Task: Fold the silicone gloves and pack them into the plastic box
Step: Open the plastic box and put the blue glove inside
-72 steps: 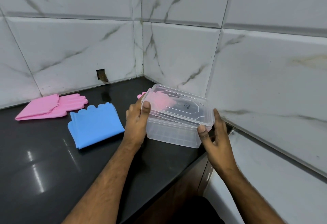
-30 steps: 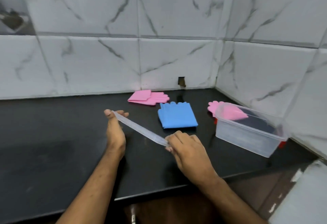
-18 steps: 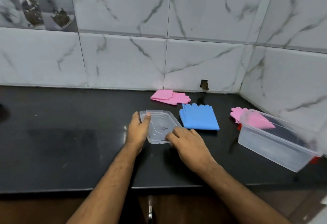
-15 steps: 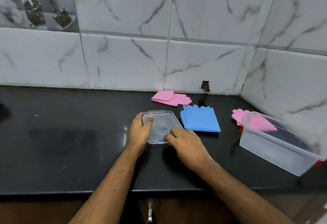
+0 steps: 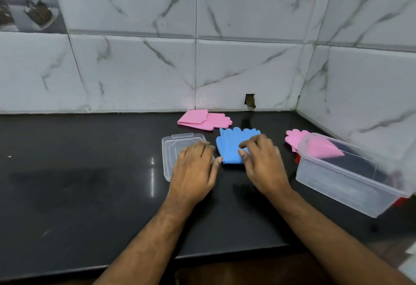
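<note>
The clear plastic box (image 5: 342,181) stands open at the right on the black counter (image 5: 78,183). Its clear lid (image 5: 174,149) lies flat in the middle. A folded blue glove (image 5: 229,147) lies right of the lid. A folded pink glove (image 5: 202,120) rests near the back wall. Another pink glove (image 5: 292,138) lies behind the box, partly hidden by it. My left hand (image 5: 193,172) hovers over the lid's right part, fingers apart. My right hand (image 5: 263,163) is over the blue glove's right side, fingers spread and curled, holding nothing.
Marble-look tiled walls meet in a corner at the back right. A small hole (image 5: 249,100) shows in the wall above the counter. The counter's front edge runs just below my forearms. Something red (image 5: 298,159) peeks out behind the box.
Both hands have let go of the lid, which now lies on the counter. They have shifted right, the right hand onto the area of the blue glove.
</note>
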Available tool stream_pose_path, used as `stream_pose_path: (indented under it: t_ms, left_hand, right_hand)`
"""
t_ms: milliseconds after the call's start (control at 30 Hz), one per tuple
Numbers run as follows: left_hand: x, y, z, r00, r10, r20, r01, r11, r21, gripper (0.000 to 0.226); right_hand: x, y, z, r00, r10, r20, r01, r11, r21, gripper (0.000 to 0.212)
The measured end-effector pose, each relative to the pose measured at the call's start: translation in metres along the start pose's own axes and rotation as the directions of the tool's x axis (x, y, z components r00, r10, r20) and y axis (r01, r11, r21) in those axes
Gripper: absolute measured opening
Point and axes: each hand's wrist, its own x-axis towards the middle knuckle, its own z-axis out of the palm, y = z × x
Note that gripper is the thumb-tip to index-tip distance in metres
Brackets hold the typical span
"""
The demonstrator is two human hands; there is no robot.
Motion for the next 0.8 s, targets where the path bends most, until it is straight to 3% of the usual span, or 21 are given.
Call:
stream_pose_path:
  t_ms: [100, 167, 267, 333, 500, 600, 667, 733, 800]
  left_hand:
    - [0.005, 0.013, 0.009, 0.988, 0.147, 0.054, -0.151, 0.985, 0.086, 0.034]
    - [0.011, 0.025, 0.016, 0.975, 0.211, 0.071, -0.217, 0.972, 0.089, 0.037]
    - [0.021, 0.038, 0.029, 0.969, 0.236, 0.074, -0.237, 0.971, 0.005, 0.043]
    - [0.030, 0.043, 0.039, 0.977, 0.194, 0.085, -0.190, 0.981, -0.049, 0.050]
    - [0.050, 0.047, 0.065, 0.992, 0.034, 0.124, -0.021, 0.995, -0.101, 0.063]
    - [0.058, 0.045, 0.076, 0.983, -0.047, 0.176, 0.059, 0.996, -0.064, 0.076]
    - [0.059, 0.043, 0.080, 0.973, -0.098, 0.209, 0.110, 0.993, -0.047, 0.079]
    - [0.059, 0.040, 0.081, 0.965, -0.125, 0.230, 0.139, 0.989, -0.044, 0.076]
    - [0.061, 0.039, 0.082, 0.963, -0.135, 0.233, 0.147, 0.988, -0.038, 0.075]
  right_hand:
    - [0.005, 0.020, -0.002, 0.975, 0.222, 0.000, -0.222, 0.973, 0.068, 0.029]
    - [0.011, 0.028, 0.002, 0.939, 0.337, 0.073, -0.344, 0.930, 0.126, 0.041]
    - [0.022, 0.036, 0.010, 0.816, 0.514, 0.263, -0.572, 0.782, 0.247, 0.063]
    - [0.030, 0.044, 0.014, 0.759, 0.570, 0.316, -0.651, 0.684, 0.330, 0.069]
    - [0.043, 0.056, 0.024, 0.717, 0.602, 0.352, -0.695, 0.655, 0.295, 0.080]
    - [0.052, 0.062, 0.030, 0.657, 0.659, 0.367, -0.753, 0.592, 0.286, 0.073]
    - [0.058, 0.067, 0.031, 0.638, 0.623, 0.453, -0.769, 0.482, 0.419, 0.062]
    - [0.060, 0.069, 0.030, 0.645, 0.492, 0.585, -0.758, 0.311, 0.574, 0.046]
    - [0.060, 0.070, 0.030, 0.669, 0.377, 0.641, -0.735, 0.204, 0.647, 0.036]
